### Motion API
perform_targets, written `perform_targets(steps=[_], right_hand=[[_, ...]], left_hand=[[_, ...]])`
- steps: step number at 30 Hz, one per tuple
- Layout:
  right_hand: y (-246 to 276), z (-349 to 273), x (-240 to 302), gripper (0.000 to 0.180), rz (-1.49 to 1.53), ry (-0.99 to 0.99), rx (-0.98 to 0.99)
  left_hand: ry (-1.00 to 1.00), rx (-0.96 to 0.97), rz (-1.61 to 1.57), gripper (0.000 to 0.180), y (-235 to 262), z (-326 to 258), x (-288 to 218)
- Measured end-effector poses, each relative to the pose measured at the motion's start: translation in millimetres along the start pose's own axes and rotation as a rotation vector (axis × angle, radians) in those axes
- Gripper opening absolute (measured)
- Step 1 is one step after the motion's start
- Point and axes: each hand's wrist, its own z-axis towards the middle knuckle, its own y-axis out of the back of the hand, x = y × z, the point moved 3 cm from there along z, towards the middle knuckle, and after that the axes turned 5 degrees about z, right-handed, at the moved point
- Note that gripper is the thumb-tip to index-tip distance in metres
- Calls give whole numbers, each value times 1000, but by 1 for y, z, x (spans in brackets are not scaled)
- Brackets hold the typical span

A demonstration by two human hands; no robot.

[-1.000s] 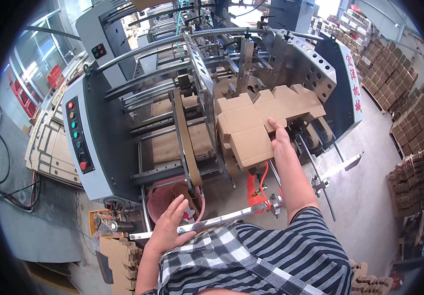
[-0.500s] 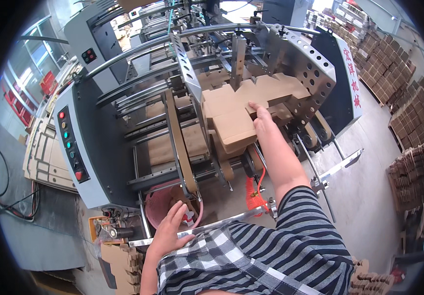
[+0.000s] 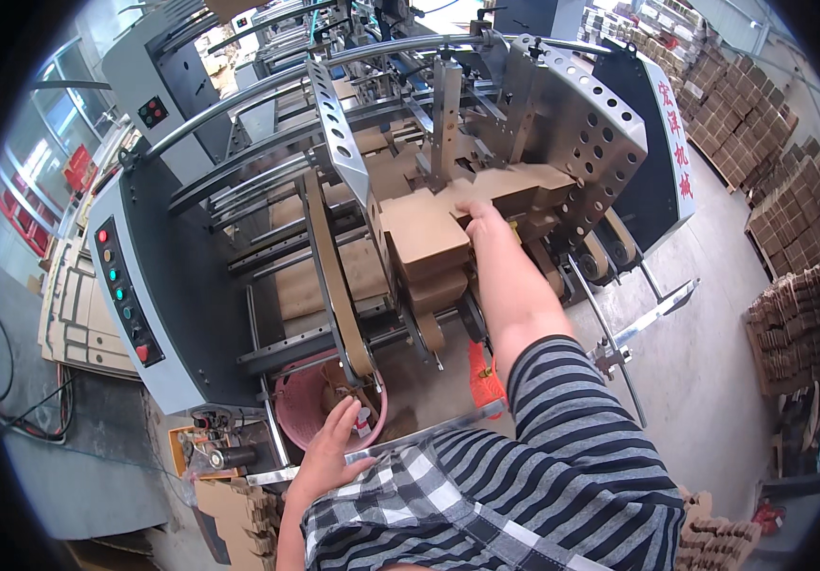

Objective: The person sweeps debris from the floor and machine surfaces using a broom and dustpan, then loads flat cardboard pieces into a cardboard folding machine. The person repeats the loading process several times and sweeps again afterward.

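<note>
A stack of flat brown cardboard blanks lies at the machine's feed end, between a slotted metal plate on its left and a perforated plate on its right. My right hand reaches in from the front and is closed on the stack's notched near edge. Part of that hand rests on top, and the remaining fingers are hidden by the cardboard and the hand itself. My left hand is low in front of my body, its fingers stretched out and holding nothing. It is beside the metal bar, near the pink basket.
A pink basket with scraps stands beneath the belts. At left is a grey panel with coloured buttons. An orange coiled hose hangs below the stack. Cardboard piles line the right side; more cut cardboard sits lower left.
My right hand has moved slightly farther in along the stack, and the stack's top looks lower and shifted. My left hand stays nearly where it was. The whole view has moved slightly.
</note>
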Motion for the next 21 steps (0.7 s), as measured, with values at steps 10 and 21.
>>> perform_targets(steps=[10,21], right_hand=[[6,-102,24,67,-997,54,86],[114,-20,95,95,-409,-126,-382]], left_hand=[[38,5,-8,79,-2,0,15],[87,65,33,75,-16,7,28]])
